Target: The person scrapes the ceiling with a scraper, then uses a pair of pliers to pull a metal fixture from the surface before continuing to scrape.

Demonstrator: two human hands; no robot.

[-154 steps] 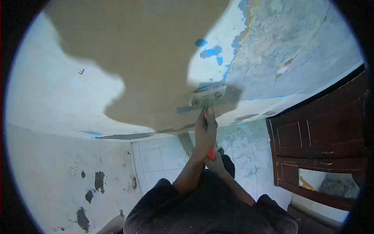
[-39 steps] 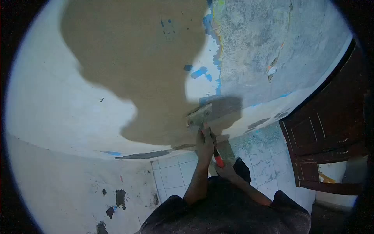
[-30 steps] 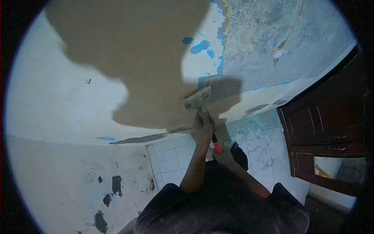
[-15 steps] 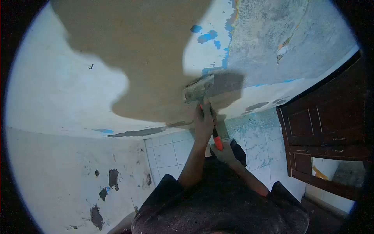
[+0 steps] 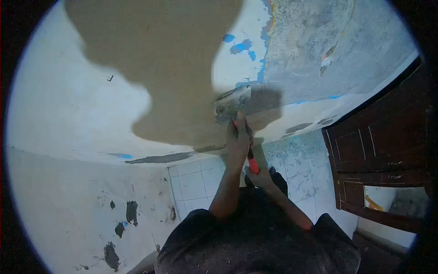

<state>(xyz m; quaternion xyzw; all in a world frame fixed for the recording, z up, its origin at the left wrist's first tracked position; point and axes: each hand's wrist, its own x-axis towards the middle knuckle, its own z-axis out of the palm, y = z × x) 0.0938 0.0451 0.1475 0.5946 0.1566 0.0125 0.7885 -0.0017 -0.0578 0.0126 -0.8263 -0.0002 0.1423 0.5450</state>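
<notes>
Both my hands hold a long-handled scraper (image 5: 232, 102) with a wide metal head and a red and black handle. My left hand (image 5: 238, 134) is closed around the handle just below the head. Lower down, my right hand (image 5: 261, 178) is wrapped round the red end of the handle. The head lies against the wall (image 5: 182, 109), at the lower end of a ragged paint edge. Blue paint patches (image 5: 241, 46) and bare grey plaster (image 5: 310, 41) show above and to the right of it. A large shadow covers much of the wall.
Dark wooden cabinets (image 5: 378, 146) stand at the right. White floor tiles (image 5: 191, 185) lie below the wall, dusty with bluish debris on the right. The adjoining wall (image 5: 68, 196) at lower left has several dark bare patches. A small hook-like piece (image 5: 110, 78) sticks from the wall.
The view has shifted slightly. The scraper head stays at nearly the same spot on the wall, and both hands keep their hold on the handle.
</notes>
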